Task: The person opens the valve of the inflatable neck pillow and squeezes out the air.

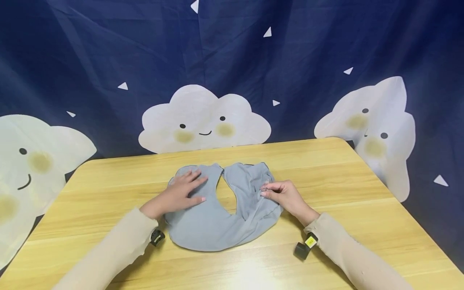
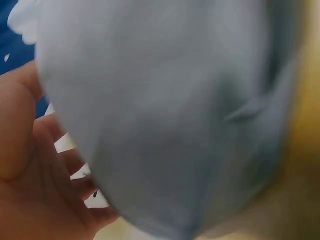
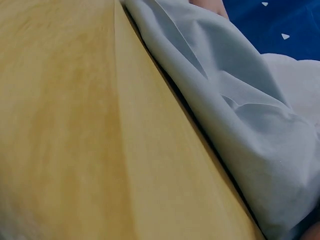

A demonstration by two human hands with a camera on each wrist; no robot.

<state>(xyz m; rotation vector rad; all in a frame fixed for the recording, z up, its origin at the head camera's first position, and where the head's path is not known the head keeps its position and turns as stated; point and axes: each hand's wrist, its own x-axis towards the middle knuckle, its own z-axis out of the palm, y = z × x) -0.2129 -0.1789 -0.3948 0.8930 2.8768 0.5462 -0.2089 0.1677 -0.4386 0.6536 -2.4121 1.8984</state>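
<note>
A grey U-shaped neck pillow [image 1: 206,233] lies on the wooden table, its two ends meeting at the far side. Its left half looks smooth, while the right half is creased and slack. With fingers spread, my left hand [image 1: 181,192] rests on the left half. The thumb and fingers of my right hand [image 1: 288,197] pinch the creased cloth on the right half. In the left wrist view the grey pillow [image 2: 140,110] fills the middle, beside the left hand [image 2: 40,175] with its fingers extended. Folds of the pillow [image 3: 205,95] show in the right wrist view; the right hand's grip is hidden there.
The wooden table [image 1: 108,193] spreads around the pillow, with rounded far corners. Behind it hangs a dark blue curtain [image 1: 232,48] printed with white smiling clouds and small triangles. Black wrist devices hang at both beige sleeves [image 1: 119,241].
</note>
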